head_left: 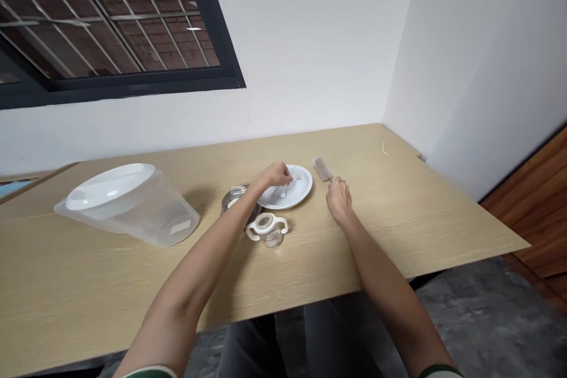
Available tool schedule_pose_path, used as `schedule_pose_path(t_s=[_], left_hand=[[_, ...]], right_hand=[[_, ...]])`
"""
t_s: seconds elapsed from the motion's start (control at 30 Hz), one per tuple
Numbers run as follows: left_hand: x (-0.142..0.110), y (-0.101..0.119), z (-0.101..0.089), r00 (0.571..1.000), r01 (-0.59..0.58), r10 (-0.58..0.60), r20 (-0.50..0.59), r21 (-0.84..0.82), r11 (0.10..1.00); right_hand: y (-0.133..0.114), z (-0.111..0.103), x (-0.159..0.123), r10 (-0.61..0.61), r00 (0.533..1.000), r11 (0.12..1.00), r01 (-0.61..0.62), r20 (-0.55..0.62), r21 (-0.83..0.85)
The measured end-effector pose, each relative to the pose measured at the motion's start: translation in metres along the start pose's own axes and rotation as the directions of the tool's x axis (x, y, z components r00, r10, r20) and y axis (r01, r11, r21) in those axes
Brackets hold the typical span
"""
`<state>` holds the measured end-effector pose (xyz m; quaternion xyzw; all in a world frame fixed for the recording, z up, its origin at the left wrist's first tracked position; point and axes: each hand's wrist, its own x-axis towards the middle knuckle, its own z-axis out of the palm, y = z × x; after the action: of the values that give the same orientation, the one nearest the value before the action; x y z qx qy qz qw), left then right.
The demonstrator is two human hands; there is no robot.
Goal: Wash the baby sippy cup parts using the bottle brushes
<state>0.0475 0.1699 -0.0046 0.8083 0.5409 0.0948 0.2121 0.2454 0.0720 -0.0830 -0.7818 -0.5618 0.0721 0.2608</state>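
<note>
My left hand (275, 175) reaches over a white plate (297, 192) with its fingers pinched on a thin wire-like tool that lies across the plate. My right hand (339, 196) rests on the wooden table (398, 212) just right of the plate, closed on the handle of a small bottle brush (323, 169) whose bristles point away from me. A clear two-handled baby cup (267, 229) stands in front of the plate. A small metal bowl (237, 199) sits partly hidden behind my left forearm.
A large clear plastic container with a white lid (128, 204) lies on its side at the left of the table. White walls meet in a corner behind the table; a barred window is at the upper left. The table's edge runs close on the right.
</note>
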Motion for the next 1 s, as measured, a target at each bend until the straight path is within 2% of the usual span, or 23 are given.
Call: schedule_pose_path(t_s=[0.13, 0.2, 0.27, 0.33, 0.43, 0.53, 0.67, 0.73, 0.8, 0.9, 1.0], left_hand=[[-0.033, 0.0, -0.018, 0.997, -0.066, 0.058, -0.057, -0.152, 0.986], [-0.057, -0.002, -0.025, 0.965, -0.177, 0.082, -0.249, -0.385, 0.906], [-0.081, -0.008, -0.029, 0.899, -0.281, 0.034, -0.436, -0.516, 0.809], [-0.101, -0.018, -0.031, 0.827, -0.357, -0.054, -0.56, -0.596, 0.719], [-0.119, -0.037, -0.034, 0.719, -0.449, -0.172, -0.673, -0.639, 0.625], [-0.128, -0.056, -0.037, 0.648, -0.498, -0.246, -0.721, -0.646, 0.579], [-0.13, -0.072, -0.035, 0.625, -0.504, -0.305, -0.718, -0.671, 0.544], [-0.129, -0.075, -0.032, 0.598, -0.517, -0.332, -0.729, -0.668, 0.535], [-0.129, -0.077, -0.028, 0.594, -0.516, -0.345, -0.727, -0.673, 0.531], [-0.131, -0.077, -0.02, 0.648, -0.485, -0.347, -0.678, -0.719, 0.497], [-0.132, -0.077, -0.013, 0.697, -0.471, -0.371, -0.613, -0.782, 0.407]], right_hand=[[0.0, -0.002, -0.004, -0.015, 1.0, 0.999, 0.016, 0.016, -0.029], [-0.003, -0.006, -0.006, -0.029, 1.0, 0.998, 0.029, 0.006, -0.05], [-0.008, -0.011, -0.008, -0.057, 0.997, 0.996, 0.052, -0.058, -0.078], [-0.014, -0.017, -0.008, -0.095, 0.983, 0.992, 0.081, -0.16, -0.094], [-0.024, -0.024, -0.004, -0.14, 0.96, 0.99, 0.127, -0.242, -0.069], [-0.036, -0.027, 0.006, -0.17, 0.964, 0.985, 0.168, -0.205, -0.028], [-0.057, -0.028, 0.031, -0.152, 0.984, 0.988, 0.153, -0.09, 0.005], [-0.07, -0.026, 0.048, -0.125, 0.99, 0.992, 0.125, -0.058, -0.012], [-0.082, -0.023, 0.064, -0.098, 0.995, 0.995, 0.096, -0.032, -0.038], [-0.1, -0.015, 0.085, -0.027, 0.999, 0.996, 0.029, 0.019, -0.086], [-0.115, -0.005, 0.097, 0.005, 1.0, 0.992, -0.001, 0.027, -0.125]])
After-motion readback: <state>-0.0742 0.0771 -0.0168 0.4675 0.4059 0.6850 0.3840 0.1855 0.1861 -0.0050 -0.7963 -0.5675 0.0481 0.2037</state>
